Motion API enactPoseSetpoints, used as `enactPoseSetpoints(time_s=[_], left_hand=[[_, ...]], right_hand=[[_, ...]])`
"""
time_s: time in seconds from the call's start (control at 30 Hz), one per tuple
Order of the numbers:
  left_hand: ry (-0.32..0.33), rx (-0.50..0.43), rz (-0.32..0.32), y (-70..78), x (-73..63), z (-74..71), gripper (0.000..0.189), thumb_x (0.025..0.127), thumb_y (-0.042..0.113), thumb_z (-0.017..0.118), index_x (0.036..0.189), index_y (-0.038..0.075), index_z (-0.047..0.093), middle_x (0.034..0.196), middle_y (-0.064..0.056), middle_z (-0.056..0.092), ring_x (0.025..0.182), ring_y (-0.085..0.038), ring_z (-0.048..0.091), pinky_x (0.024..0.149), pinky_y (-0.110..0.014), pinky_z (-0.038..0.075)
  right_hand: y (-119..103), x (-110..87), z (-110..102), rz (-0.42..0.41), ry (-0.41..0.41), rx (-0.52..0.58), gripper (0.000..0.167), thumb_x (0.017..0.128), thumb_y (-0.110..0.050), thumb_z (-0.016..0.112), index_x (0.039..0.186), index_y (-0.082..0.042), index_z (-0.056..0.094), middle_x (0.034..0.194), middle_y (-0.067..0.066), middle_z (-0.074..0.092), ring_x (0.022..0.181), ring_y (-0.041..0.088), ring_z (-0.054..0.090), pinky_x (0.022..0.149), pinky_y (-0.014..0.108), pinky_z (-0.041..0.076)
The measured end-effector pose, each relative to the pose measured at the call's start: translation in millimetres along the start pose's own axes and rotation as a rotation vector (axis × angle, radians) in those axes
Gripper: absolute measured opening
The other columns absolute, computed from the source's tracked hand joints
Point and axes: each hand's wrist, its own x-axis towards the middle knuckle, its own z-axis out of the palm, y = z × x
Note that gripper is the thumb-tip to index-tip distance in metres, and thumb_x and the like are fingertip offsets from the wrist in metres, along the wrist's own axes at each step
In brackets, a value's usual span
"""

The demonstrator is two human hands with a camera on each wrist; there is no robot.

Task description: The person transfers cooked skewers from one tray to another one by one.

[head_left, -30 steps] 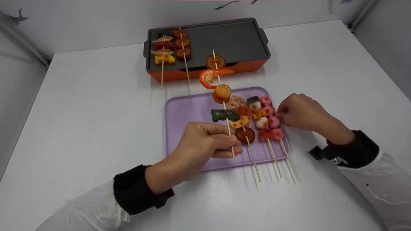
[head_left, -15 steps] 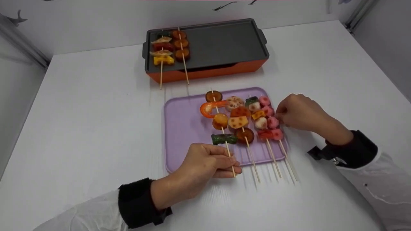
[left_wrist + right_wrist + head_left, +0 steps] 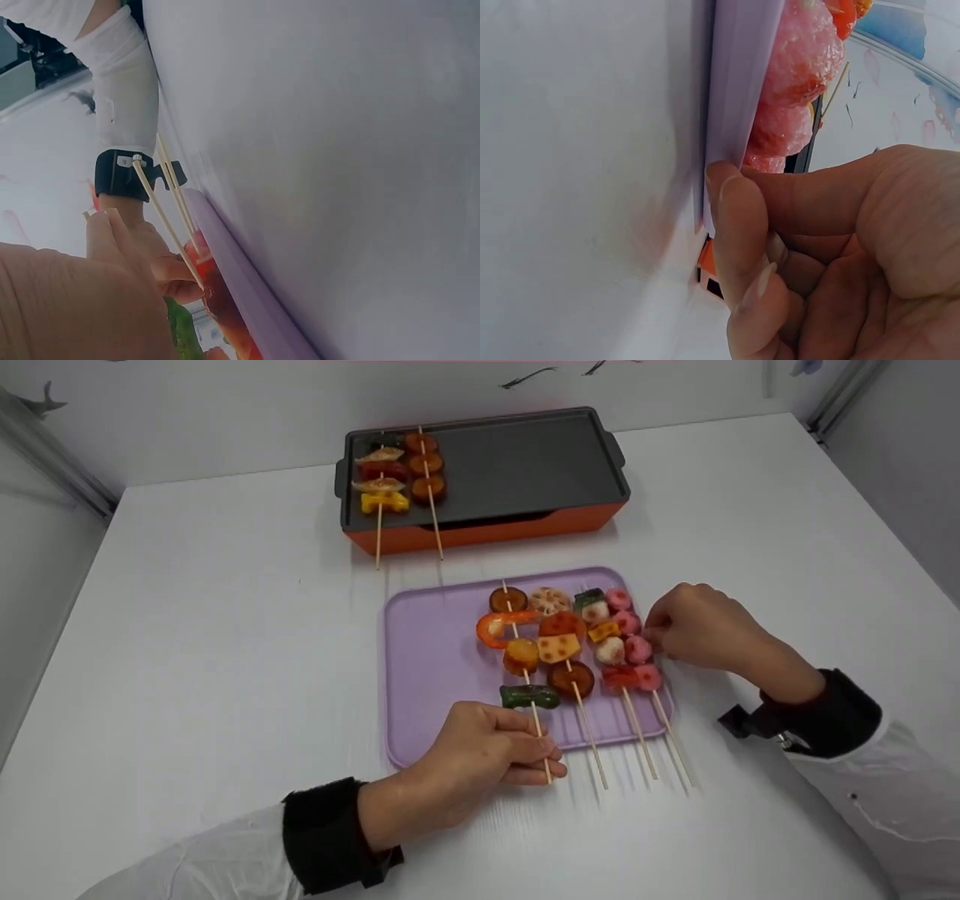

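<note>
My left hand (image 3: 480, 761) pinches the lower stick of a shrimp skewer (image 3: 520, 655), which bears a round brown slice, a shrimp, a yellow ball and a green pepper piece. This skewer is over the purple tray (image 3: 431, 675); whether it touches the tray I cannot tell. To its right on the tray lie a lotus-root skewer (image 3: 559, 648), a skewer with white balls (image 3: 610, 650) and a pink-ball skewer (image 3: 638, 648). My right hand (image 3: 701, 626) pinches the tray's right rim between thumb and fingers, as the right wrist view shows the tray wall (image 3: 735, 82) there.
Behind the tray stands an orange grill (image 3: 487, 536) with a dark plate. Two skewers lie on its left part: a mixed vegetable skewer (image 3: 383, 484) and a brown-slice skewer (image 3: 427, 465). White walls (image 3: 225, 412) bound the white table (image 3: 225, 660) at the back.
My left hand has come down and towards me with the shrimp skewer, from in front of the grill to the tray, left of the lotus-root skewer. The right hand stays at the rim.
</note>
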Motion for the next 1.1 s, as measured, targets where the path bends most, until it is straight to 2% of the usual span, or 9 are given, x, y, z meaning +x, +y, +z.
enactPoseSetpoints(time_s=[0.6, 0.73, 0.9, 1.1], left_hand=[[0.045, -0.002, -0.029, -7.5, 6.5, 2.9, 0.008, 0.093, -0.01, 0.07, 0.1, -0.012, 0.072, 0.09, -0.02, 0.076, 0.077, -0.021, 0.076, 0.072, -0.032, 0.062], [0.057, 0.04, -0.03, -8.6, 6.6, 2.4, 0.014, 0.094, -0.007, 0.072, 0.107, -0.012, 0.071, 0.093, -0.02, 0.076, 0.077, -0.021, 0.077, 0.072, -0.032, 0.062], [0.063, 0.056, -0.046, -9.9, 4.2, 0.9, 0.028, 0.095, -0.007, 0.071, 0.121, -0.015, 0.065, 0.102, -0.022, 0.075, 0.087, -0.027, 0.078, 0.076, -0.034, 0.062], [0.069, 0.06, -0.028, -6.5, 1.5, -2.2, 0.024, 0.094, -0.008, 0.072, 0.116, -0.015, 0.068, 0.098, -0.022, 0.076, 0.081, -0.025, 0.078, 0.076, -0.035, 0.062]], right_hand=[[-2.4, 0.1, -0.7, 0.013, 0.0, -0.001, 0.014, 0.096, -0.007, 0.07, 0.087, -0.001, 0.079, 0.07, 0.002, 0.065, 0.064, 0.021, 0.055, 0.055, 0.035, 0.04], [-2.0, -0.8, 0.0, 0.008, 0.005, -0.003, 0.014, 0.096, -0.007, 0.07, 0.087, 0.0, 0.079, 0.07, 0.002, 0.066, 0.065, 0.021, 0.055, 0.055, 0.034, 0.04], [-1.5, 0.5, 1.3, 0.014, -0.001, -0.004, 0.014, 0.096, -0.007, 0.07, 0.088, 0.0, 0.079, 0.072, 0.003, 0.066, 0.066, 0.021, 0.055, 0.055, 0.035, 0.04], [-0.2, 1.1, 1.8, 0.026, -0.008, 0.004, 0.014, 0.097, -0.007, 0.07, 0.089, 0.0, 0.079, 0.07, 0.002, 0.066, 0.065, 0.021, 0.055, 0.054, 0.035, 0.04]])
